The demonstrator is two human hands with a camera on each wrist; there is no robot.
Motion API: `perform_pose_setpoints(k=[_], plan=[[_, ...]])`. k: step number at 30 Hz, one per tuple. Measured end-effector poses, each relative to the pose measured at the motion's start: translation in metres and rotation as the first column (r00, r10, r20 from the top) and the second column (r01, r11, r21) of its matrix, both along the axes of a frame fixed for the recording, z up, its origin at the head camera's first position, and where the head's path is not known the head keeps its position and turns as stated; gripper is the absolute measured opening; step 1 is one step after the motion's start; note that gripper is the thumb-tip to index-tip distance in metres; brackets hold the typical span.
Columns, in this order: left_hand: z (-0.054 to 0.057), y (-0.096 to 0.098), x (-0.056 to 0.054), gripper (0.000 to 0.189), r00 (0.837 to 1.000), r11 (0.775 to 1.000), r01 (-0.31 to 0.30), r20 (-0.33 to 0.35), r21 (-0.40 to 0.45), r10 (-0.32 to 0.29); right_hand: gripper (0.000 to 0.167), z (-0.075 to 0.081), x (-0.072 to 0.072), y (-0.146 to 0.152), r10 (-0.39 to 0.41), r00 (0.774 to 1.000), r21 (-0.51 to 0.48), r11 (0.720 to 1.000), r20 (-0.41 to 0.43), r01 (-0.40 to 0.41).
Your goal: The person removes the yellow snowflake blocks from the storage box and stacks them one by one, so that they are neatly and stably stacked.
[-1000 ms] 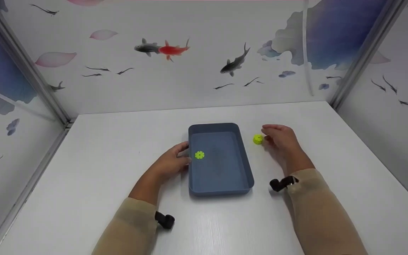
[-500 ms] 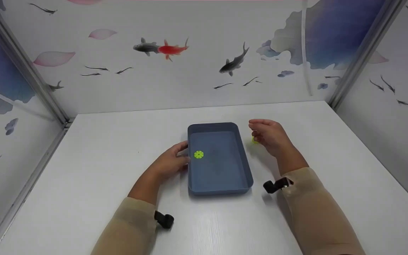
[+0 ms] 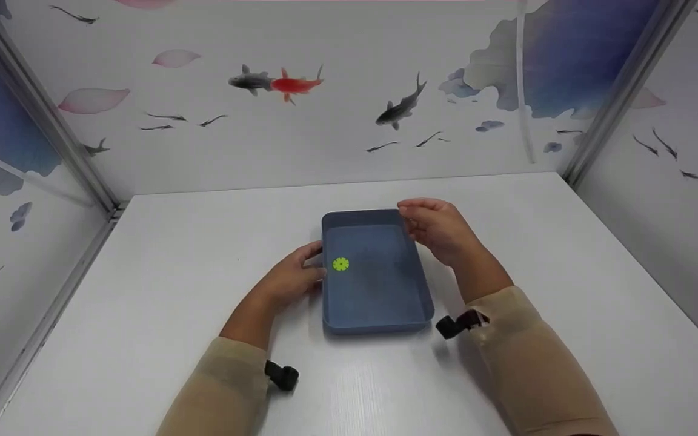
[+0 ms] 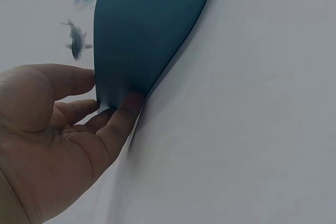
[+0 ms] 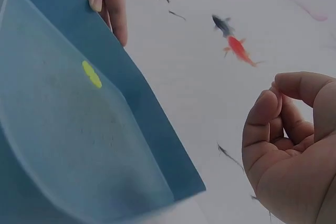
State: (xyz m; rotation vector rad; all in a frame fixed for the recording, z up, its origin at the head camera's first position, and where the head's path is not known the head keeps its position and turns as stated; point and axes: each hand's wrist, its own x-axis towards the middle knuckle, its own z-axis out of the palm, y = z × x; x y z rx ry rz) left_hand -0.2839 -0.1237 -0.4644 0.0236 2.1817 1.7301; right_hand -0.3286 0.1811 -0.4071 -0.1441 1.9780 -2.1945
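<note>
A blue-grey rectangular tray (image 3: 379,290) rests on the white table. Inside it, near the left wall, lies one small yellow-green notched disc (image 3: 340,264). My left hand (image 3: 291,278) grips the tray's left edge, the thumb against the rim and the fingers at the outer wall. Over the tray's far right corner hovers my right hand (image 3: 437,230), fingers loosely curled and thumb near the fingertips. In the right wrist view nothing shows between the fingers of the right hand (image 5: 294,140). The yellow-green pieces seen earlier right of the tray are hidden now.
White panels printed with fish and petals stand around the table (image 3: 161,290). A back panel (image 3: 337,145) closes the far side, and metal posts (image 3: 621,97) rise at the far corners. Black cameras (image 3: 455,325) are strapped to both wrists.
My right hand has moved left from beside the yellow-green pieces to the tray's far right corner. The pieces went out of sight behind it. The left hand and tray have stayed put.
</note>
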Motion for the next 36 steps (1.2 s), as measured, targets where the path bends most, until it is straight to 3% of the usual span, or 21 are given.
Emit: perform_pose_setpoints(k=[5,12,25,29,33,36], plan=[[0.001,0.001,0.0,0.068,1.0,1.0,-0.007,0.011,-0.007,0.007,0.012,0.01,0.002,-0.022,0.072,0.997,-0.014,0.997,-0.029,-0.072],[0.002,0.0,0.001,0.069,1.0,1.0,-0.011,0.013,0.009,0.011,0.015,0.011,-0.011,-0.053,0.147,0.989,-0.007,0.989,-0.015,-0.147],[0.002,-0.001,0.002,0.069,1.0,1.0,0.012,-0.007,0.02,-0.012,0.036,-0.01,-0.04,-0.08,0.194,0.977,0.259,0.943,0.085,-0.209],[0.001,-0.001,0.002,0.069,1.0,0.999,0.024,-0.02,0.025,-0.023,0.043,-0.021,-0.045,-0.085,0.198,0.975,0.387,0.896,0.096,-0.22],[0.001,-0.002,0.002,0.068,0.999,1.0,0.024,-0.025,0.012,-0.024,0.033,-0.033,-0.047,-0.089,0.219,0.973,0.521,0.824,0.071,-0.223],[0.002,-0.002,0.002,0.068,0.999,1.0,0.022,-0.024,0.001,-0.022,0.026,-0.04,-0.049,-0.09,0.244,0.967,0.565,0.79,0.069,-0.24]])
